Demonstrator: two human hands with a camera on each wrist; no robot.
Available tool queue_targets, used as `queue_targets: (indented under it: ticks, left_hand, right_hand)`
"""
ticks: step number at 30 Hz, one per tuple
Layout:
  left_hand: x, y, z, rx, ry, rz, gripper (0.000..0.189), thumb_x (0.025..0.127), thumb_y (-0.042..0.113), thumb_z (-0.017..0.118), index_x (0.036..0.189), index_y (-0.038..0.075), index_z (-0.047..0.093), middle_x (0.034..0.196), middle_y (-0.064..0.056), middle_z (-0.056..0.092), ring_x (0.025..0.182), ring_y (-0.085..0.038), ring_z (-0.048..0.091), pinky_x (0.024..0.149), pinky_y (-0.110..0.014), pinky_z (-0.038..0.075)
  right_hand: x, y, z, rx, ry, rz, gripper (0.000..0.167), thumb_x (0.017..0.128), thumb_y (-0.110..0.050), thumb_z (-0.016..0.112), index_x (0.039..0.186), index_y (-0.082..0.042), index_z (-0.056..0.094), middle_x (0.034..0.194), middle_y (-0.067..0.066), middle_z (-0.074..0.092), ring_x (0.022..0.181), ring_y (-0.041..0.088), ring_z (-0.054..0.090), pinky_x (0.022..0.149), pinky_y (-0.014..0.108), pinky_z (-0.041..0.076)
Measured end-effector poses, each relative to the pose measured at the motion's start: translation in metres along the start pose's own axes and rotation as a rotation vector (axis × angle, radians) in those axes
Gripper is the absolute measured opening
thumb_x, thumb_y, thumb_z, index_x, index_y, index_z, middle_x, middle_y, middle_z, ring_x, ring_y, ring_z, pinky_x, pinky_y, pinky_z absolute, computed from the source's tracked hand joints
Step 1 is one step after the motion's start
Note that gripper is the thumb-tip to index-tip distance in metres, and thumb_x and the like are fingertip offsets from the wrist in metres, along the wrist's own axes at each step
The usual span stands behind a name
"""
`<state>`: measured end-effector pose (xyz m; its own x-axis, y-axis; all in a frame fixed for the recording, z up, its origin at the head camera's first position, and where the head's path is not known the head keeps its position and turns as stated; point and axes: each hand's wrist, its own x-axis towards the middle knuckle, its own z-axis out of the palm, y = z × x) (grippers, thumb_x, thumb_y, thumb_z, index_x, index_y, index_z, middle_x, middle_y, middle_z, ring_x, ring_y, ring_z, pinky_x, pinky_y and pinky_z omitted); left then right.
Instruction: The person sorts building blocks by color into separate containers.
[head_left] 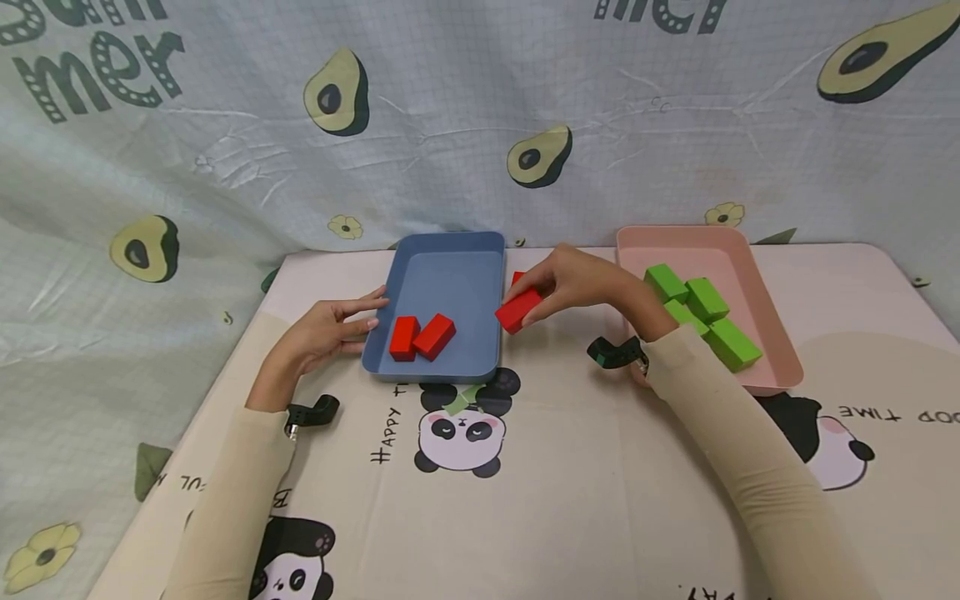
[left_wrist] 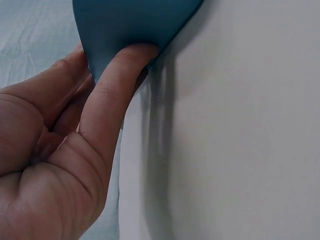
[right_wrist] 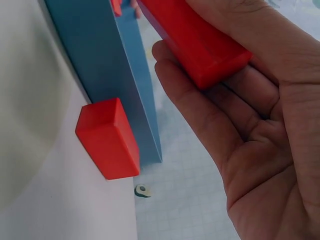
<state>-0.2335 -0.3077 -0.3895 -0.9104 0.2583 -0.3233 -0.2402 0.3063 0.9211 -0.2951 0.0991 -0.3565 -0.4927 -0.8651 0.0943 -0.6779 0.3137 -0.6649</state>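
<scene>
My left hand is at the left side of the blue tray, its thumb and fingers around the tray's edge. In the left wrist view, a fingertip presses the outer wall near its lower edge. Two red blocks lie inside the tray, near its front. Just right of the tray, my right hand pinches a red block between thumb and fingers, tilted and raised. Another red block stands on the table close against the tray's right wall, mostly hidden by the right hand in the head view.
A pink tray with several green blocks stands at the right, partly under my right forearm. The panda-print tablecloth covers the table. Behind it hangs a curtain with an avocado pattern.
</scene>
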Motion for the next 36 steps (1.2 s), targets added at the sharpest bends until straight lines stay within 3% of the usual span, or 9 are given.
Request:
queue_targets:
  ticks: [14,23,36]
  left_hand:
    - [-0.001,0.0,0.0,-0.009,-0.003,-0.003,0.053,0.102,0.004,0.061,0.152,0.008,0.047,0.167,0.005,0.026,0.124,-0.007,0.059,0.09,-0.036,0.058]
    - [-0.001,0.0,0.0,-0.01,0.002,-0.003,0.053,0.102,0.004,0.06,0.152,0.008,0.046,0.168,0.005,0.025,0.135,-0.015,0.052,0.091,-0.037,0.057]
    - [-0.001,-0.001,0.0,-0.009,0.005,0.004,0.053,0.101,0.005,0.062,0.152,0.008,0.047,0.167,0.004,0.026,0.129,-0.011,0.057,0.09,-0.037,0.058]
  right_hand:
    - [0.001,-0.004,0.002,-0.01,-0.008,-0.011,0.035,0.085,-0.024,0.085,0.118,-0.016,0.078,0.088,-0.004,0.072,0.076,0.015,0.06,0.068,0.026,0.054]
    - [0.006,-0.007,0.008,0.005,-0.004,-0.036,0.034,0.084,-0.023,0.086,0.117,-0.015,0.078,0.092,-0.003,0.074,0.076,0.016,0.061,0.068,0.027,0.055]
    - [0.011,-0.013,0.013,0.015,-0.006,-0.051,0.035,0.083,-0.023,0.087,0.116,-0.013,0.079,0.095,-0.002,0.074,0.077,0.015,0.061,0.07,0.027,0.055]
